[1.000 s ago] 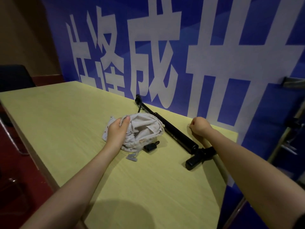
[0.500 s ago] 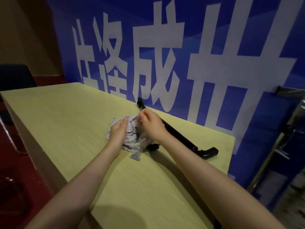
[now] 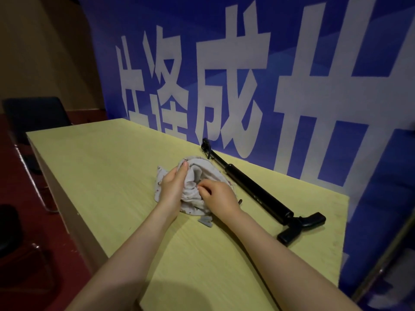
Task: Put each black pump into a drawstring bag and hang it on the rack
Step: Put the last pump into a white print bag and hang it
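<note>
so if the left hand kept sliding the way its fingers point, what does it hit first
More of the drawstring bag that the left hand already holds. Past the cloth, the thin rod end of the black pump probably lies in that line, then the blue banner; depth is hard to judge.

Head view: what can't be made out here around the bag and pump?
- Bag opening: hidden by crumpled cloth and both hands, left and right.
- Bag's cord: under the right hand.
- Rack: only metal bars cut off at the right edge.
- Pump markings: too small.
</note>
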A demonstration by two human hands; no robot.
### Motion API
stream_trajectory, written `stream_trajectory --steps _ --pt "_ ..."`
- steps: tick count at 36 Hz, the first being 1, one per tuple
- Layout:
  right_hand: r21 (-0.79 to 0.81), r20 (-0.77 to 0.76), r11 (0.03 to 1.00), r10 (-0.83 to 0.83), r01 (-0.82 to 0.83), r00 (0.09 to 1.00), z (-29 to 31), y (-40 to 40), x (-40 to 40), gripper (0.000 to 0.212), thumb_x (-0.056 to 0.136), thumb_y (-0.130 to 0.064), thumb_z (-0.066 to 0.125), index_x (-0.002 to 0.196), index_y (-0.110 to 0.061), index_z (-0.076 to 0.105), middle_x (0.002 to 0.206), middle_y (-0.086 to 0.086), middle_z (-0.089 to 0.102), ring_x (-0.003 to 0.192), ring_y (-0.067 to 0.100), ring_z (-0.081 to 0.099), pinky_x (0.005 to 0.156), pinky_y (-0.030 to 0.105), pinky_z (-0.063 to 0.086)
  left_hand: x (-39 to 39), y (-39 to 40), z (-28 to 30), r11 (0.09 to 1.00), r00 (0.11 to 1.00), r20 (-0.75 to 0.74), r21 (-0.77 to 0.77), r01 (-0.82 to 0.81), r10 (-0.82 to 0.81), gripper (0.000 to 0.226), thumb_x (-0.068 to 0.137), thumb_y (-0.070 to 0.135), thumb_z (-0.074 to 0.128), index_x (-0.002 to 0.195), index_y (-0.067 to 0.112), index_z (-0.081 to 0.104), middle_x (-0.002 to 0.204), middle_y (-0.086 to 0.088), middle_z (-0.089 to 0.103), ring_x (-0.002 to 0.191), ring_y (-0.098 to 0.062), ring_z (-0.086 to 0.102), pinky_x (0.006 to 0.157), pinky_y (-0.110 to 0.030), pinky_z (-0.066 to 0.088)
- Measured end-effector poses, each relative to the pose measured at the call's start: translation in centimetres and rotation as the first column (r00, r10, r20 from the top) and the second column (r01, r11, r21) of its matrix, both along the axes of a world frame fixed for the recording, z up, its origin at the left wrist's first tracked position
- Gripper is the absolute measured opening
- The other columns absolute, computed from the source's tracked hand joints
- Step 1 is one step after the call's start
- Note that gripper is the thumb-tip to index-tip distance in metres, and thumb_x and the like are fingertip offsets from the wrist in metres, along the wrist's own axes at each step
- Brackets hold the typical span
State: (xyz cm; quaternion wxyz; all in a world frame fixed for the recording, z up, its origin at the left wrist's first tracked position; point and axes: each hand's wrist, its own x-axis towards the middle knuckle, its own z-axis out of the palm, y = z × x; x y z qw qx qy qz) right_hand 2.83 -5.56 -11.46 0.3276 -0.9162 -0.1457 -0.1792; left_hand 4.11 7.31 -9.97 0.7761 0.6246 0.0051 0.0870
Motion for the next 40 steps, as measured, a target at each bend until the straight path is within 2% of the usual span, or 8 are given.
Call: stream_trajectory --steps 7,11,15,20,26,29,34,40 --pt "0.056 -0.1 0.991 -0.111 0.117 0.989 0.3 -0.6 0.9 0.027 0.096 -0.012 0.049 0.115 -0.013 0.068 0.115 0.003 0.069 0.107 0.019 0.061 0.086 0.025 0.044 0.2 0.0 -0.3 0.998 0.998 0.062 0.06 -0.031 0.027 0.027 0.094 0.04 0.057 0.106 0.02 0.071 0.103 0.002 0.074 0.102 -0.016 0.068 0.096 -0.039 0.052" --pt "0.089 -0.074 0.992 -0.089 0.095 0.993 0.6 -1.1 0.7 0.029 0.094 -0.009 0.047 0.111 -0.014 0.071 0.11 0.001 0.071 0.101 0.016 0.062 0.083 0.022 0.045 0.0 -0.1 -0.2 0.996 0.991 0.122 0.061 -0.058 0.05 0.018 0.097 0.033 0.055 0.096 0.023 0.07 0.095 0.004 0.074 0.096 -0.012 0.068 0.079 -0.026 0.052" --pt "0.209 0.0 0.977 0.051 -0.05 0.999 1.7 -1.8 -0.5 0.028 0.097 -0.01 0.048 0.113 -0.018 0.068 0.099 -0.008 0.066 0.091 0.008 0.062 0.083 0.026 0.052 0.5 0.4 0.0 0.99 0.984 0.108 -0.022 -0.138 0.139 0.012 0.097 0.031 0.056 0.09 0.032 0.066 0.094 0.008 0.071 0.094 -0.011 0.066 0.084 -0.03 0.051" --pt "0.359 0.117 0.929 -0.145 0.094 0.983 3.2 -3.7 -0.2 0.024 0.098 -0.016 0.05 0.117 -0.021 0.064 0.111 -0.008 0.065 0.099 0.006 0.059 0.088 0.027 0.052 1.8 2.2 -0.3 0.943 0.944 0.085 -0.129 -0.306 0.318 0.038 0.095 0.044 0.054 0.125 0.021 0.06 0.123 -0.001 0.065 0.113 -0.021 0.061 0.102 -0.043 0.047" --pt "-0.111 -0.105 0.832 -0.554 0.543 0.826 1.7 -9.0 1.9 0.038 0.094 -0.035 0.056 0.128 -0.016 0.056 0.121 0.006 0.058 0.112 0.023 0.054 0.096 0.04 0.05 1.2 0.6 -0.4 0.962 0.952 0.151 0.014 -0.271 0.266 0.037 0.104 0.04 0.033 0.133 0.02 0.045 0.12 0.002 0.053 0.108 -0.016 0.052 0.088 -0.029 0.04" --pt "-0.306 -0.17 0.784 -0.603 0.54 0.779 1.2 -9.7 2.1 0.04 0.093 -0.048 0.054 0.112 -0.014 0.059 0.102 0.004 0.059 0.093 0.021 0.058 0.08 0.034 0.054 0.9 0.2 -0.4 0.951 0.942 0.174 0.064 -0.303 0.289 0.035 0.106 0.036 0.026 0.128 0.019 0.047 0.118 0.002 0.052 0.106 -0.017 0.049 0.087 -0.028 0.035" --pt "-0.47 -0.123 0.69 -0.669 0.551 0.733 1.0 -9.2 2.4 0.036 0.096 -0.043 0.052 0.116 -0.014 0.059 0.106 0.005 0.061 0.095 0.022 0.059 0.072 0.028 0.046 1.0 1.4 -0.8 0.887 0.874 0.29 0.136 -0.442 0.39 0.022 0.106 0.03 0.028 0.102 0.018 0.046 0.091 0.003 0.056 0.087 -0.019 0.052 0.077 -0.031 0.041" --pt "-0.535 -0.09 0.642 -0.69 0.549 0.719 1.2 -8.8 1.6 0.034 0.1 -0.041 0.046 0.112 -0.011 0.058 0.098 0.004 0.063 0.085 0.019 0.059 0.068 0.026 0.044 1.7 1.9 -1.2 0.845 0.88 0.341 0.309 -0.437 0.33 0.035 0.105 0.031 0.031 0.128 0.011 0.049 0.125 -0.008 0.054 0.108 -0.021 0.052 0.091 -0.037 0.044"
